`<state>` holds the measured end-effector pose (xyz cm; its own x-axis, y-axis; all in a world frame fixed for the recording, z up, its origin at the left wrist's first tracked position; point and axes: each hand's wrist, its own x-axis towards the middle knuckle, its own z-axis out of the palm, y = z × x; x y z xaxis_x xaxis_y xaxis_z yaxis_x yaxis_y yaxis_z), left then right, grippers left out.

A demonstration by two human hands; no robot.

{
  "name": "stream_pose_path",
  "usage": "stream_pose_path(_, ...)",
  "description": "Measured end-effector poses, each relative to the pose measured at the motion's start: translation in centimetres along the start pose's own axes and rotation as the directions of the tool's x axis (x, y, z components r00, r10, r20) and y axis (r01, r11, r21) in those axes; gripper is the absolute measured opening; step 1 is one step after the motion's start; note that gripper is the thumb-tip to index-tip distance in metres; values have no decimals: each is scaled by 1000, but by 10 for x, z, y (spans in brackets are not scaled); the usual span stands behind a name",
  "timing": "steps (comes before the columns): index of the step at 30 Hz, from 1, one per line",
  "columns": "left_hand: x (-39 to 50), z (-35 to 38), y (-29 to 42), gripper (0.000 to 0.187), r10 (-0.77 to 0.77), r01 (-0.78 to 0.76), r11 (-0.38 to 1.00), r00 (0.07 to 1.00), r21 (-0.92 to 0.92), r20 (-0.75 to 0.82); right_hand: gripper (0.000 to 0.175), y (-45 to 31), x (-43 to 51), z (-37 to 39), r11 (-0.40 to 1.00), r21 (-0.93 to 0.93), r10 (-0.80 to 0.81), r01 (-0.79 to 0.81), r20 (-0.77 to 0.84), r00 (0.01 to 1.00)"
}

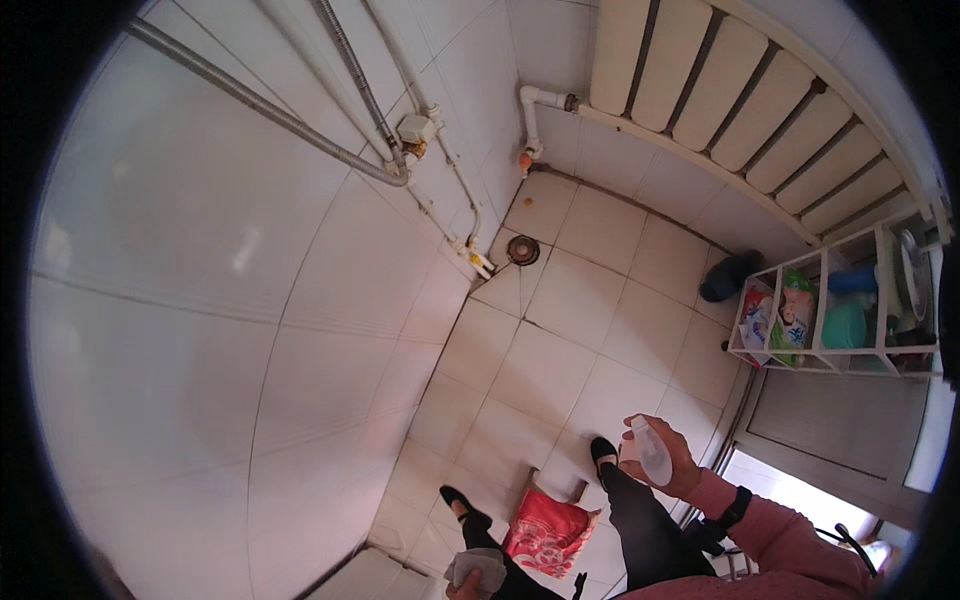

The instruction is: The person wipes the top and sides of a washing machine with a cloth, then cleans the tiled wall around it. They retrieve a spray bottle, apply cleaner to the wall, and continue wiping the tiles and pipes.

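My right hand [675, 456] holds a translucent white plastic container [651, 452], above my leg at the lower right. My left hand [466, 589] grips a folded grey cloth [477, 570] near the bottom edge; most of that hand is cut off by the frame or hidden. A red patterned cloth [551, 534] lies on a low stool between my legs, of which only parts of the legs show.
White-tiled walls meet a tiled floor [570, 307] with a round drain [523, 250]. A radiator [735, 97] hangs at the upper right. Below it, a white rack [825, 356] holds bags and a green container. Pipes [270, 112] and a valve run along the wall.
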<state>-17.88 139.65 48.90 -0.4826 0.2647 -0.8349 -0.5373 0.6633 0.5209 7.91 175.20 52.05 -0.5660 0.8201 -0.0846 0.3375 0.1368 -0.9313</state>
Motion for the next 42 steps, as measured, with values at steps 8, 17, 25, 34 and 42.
stream_pose_path(8, 156, -20, 69, 38, -109, 128, 986, 980, -106, 170, 63, -26, 45, 83, 979, 177, 154, -105, -287, 946)
stream_pose_path(17, 286, 64, 41, 37, -132, 88, 986, 931, 142, 341, 65, 77, 140, 150, 955, 267, 200, -126, -271, 941)
stream_pose_path(25, 383, 120, -110, 47, -429, 635, 647, 761, -422, 486, 68, 207, 151, 156, 975, 48, 222, -217, -174, 959)
stream_pose_path(34, 431, 103, -245, 39, -746, 855, 461, 518, -235, 419, 67, 293, 127, 171, 942, 68, 335, -329, -89, 938)
stream_pose_path(42, 460, 102, -369, 38, -708, 696, 654, 424, 298, 565, 82, 305, 126, 168, 792, 82, 590, -605, 147, 794)
